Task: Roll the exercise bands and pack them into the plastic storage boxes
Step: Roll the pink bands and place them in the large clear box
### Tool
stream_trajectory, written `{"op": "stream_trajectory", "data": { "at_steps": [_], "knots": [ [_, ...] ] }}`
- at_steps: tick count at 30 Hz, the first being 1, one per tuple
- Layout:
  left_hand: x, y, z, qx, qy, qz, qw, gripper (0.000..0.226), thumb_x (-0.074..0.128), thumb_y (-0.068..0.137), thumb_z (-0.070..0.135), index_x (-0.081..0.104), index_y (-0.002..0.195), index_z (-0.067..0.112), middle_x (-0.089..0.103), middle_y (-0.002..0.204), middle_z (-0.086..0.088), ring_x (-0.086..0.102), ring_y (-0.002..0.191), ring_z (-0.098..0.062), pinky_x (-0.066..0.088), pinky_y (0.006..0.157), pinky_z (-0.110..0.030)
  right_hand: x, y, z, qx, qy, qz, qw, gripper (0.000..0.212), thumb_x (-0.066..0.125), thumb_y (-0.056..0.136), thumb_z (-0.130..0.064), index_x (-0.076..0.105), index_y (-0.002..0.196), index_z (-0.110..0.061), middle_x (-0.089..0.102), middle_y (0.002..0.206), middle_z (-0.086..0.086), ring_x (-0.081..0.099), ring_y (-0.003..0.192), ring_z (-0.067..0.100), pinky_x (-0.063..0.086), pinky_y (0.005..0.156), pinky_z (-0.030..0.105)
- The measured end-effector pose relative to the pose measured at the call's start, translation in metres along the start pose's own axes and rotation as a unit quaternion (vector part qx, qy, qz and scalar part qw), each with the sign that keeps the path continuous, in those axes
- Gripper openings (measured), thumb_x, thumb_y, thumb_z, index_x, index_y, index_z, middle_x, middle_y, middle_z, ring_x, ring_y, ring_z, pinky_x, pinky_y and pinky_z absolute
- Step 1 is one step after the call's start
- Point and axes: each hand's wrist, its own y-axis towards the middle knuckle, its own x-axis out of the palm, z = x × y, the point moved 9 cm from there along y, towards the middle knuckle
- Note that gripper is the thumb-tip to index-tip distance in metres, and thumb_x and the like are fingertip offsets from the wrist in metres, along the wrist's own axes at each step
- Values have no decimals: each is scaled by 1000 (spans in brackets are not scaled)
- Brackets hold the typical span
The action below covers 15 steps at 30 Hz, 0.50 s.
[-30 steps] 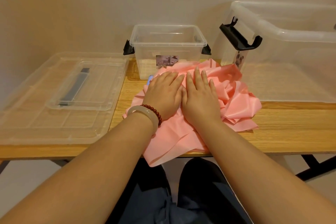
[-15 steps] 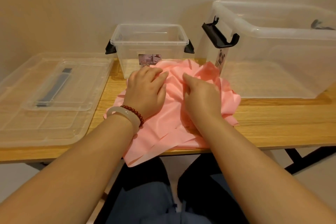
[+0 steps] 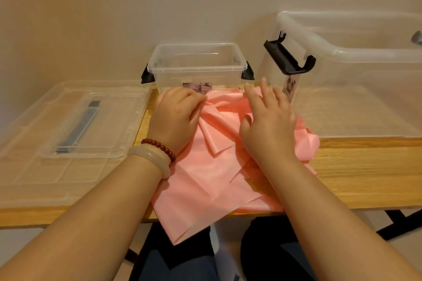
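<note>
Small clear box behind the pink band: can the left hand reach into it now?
Probably yes. The small clear box stands open-topped just beyond the left hand, nothing between them; that hand grips the pink band at its far edge, though.

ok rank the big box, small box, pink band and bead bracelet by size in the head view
big box and band: about alike, box runs off frame, band lies nearer, so unranked
then small box
then bead bracelet
</note>
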Motion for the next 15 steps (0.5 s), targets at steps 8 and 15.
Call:
{"op": "stream_trajectory", "data": {
  "at_steps": [8,15],
  "knots": [
    [2,12,9,-25,-98,-80,992,46,38,95,34,54,133,13,60,127,-3,52,118,-18,36,103,-31,-12,26,-32,-39,177,82,980,27,51,93,-12,71,112,-14,73,100,6,65,94,27,48,85,36],
    [-5,13,-17,-87,-61,5,994,30,45,88,19,70,101,11,65,94,-5,61,88,-24,42,88,-27,11,24,-18,-24,73,-58,995,51,59,91,-34,50,140,-22,58,134,1,50,125,24,41,104,43]
  ]
}}
